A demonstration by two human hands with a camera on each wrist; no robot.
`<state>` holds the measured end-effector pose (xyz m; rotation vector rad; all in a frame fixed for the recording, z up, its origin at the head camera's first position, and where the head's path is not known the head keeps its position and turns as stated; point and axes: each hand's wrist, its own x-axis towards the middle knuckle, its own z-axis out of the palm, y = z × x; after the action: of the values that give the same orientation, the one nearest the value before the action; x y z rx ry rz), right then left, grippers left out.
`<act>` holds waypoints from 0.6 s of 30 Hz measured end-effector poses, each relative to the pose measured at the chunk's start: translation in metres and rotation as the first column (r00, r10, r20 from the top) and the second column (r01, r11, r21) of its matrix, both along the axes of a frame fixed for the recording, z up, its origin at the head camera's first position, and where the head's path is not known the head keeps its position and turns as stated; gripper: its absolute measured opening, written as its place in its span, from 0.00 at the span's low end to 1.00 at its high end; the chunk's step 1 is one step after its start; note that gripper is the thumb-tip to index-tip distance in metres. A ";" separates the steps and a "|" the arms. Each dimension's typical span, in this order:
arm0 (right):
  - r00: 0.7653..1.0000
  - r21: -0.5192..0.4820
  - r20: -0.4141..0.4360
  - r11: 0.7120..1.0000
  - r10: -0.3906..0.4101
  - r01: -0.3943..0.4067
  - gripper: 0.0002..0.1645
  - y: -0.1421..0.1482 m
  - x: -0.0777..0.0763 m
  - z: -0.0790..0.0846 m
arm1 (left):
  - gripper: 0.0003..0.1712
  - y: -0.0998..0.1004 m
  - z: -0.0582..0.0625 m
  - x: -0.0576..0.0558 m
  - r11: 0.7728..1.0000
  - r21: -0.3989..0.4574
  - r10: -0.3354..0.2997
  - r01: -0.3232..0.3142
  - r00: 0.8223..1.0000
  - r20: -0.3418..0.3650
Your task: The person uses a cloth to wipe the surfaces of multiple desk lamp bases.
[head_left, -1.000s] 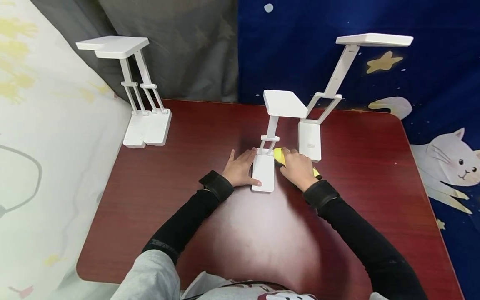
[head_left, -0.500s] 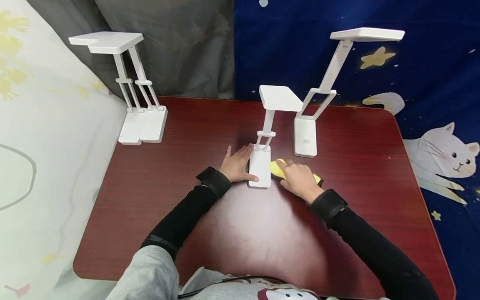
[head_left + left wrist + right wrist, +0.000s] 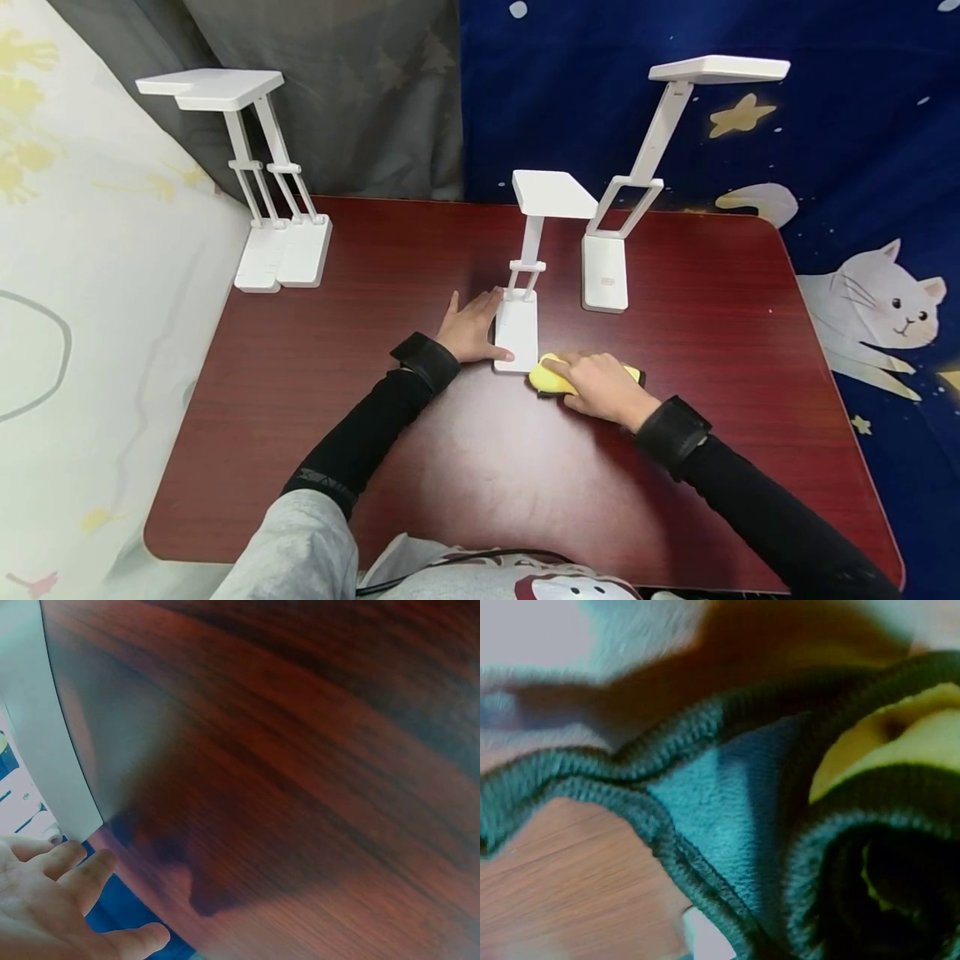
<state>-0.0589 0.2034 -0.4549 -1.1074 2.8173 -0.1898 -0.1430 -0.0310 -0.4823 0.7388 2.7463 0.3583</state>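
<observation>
My left hand (image 3: 471, 327) rests against the left side of a white desk lamp (image 3: 516, 332), fingers spread and fairly straight, thumb over the front of the base. In the left wrist view the fingers (image 3: 84, 879) lie beside the lamp's white edge (image 3: 56, 727). My right hand (image 3: 602, 387) grips a bunched yellow cloth (image 3: 548, 378) with a dark edge, on the table by the base's front right corner. In the right wrist view the cloth (image 3: 727, 810) shows a grey-blue side and thick dark edging; most of that hand is hidden.
Another white lamp (image 3: 604, 275) stands behind to the right, its head raised. Two more white lamps (image 3: 303, 250) stand side by side at the back left. All stand on a reddish-brown table (image 3: 390, 267), with grey and blue curtains (image 3: 555, 92) behind.
My right hand has moved the cloth towards me, from beside the lamp base to its front right corner. My left hand stays at the lamp. The head view has shifted slightly.
</observation>
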 end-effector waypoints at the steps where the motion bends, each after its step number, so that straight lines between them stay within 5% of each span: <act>1: 1.000 -0.008 0.004 1.000 0.030 -0.030 0.36 -0.002 0.002 0.001 | 0.66 -0.001 0.000 0.000 1.000 0.001 0.001 -0.001 1.000 0.002; 10: 0.957 -0.059 -0.110 0.960 0.267 -0.274 0.34 -0.063 0.021 -0.003 | 0.65 -0.004 0.003 -0.001 1.000 0.006 -0.003 0.003 1.000 -0.001; 18: 0.983 -0.008 -0.147 0.994 0.107 -0.109 0.33 -0.078 0.016 -0.008 | 0.64 -0.004 0.002 0.000 1.000 0.017 -0.019 0.019 0.999 0.031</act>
<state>-0.0427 0.1255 -0.4629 -1.3260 2.8750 -0.1274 -0.1432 -0.0350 -0.4801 0.7564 2.7087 0.3858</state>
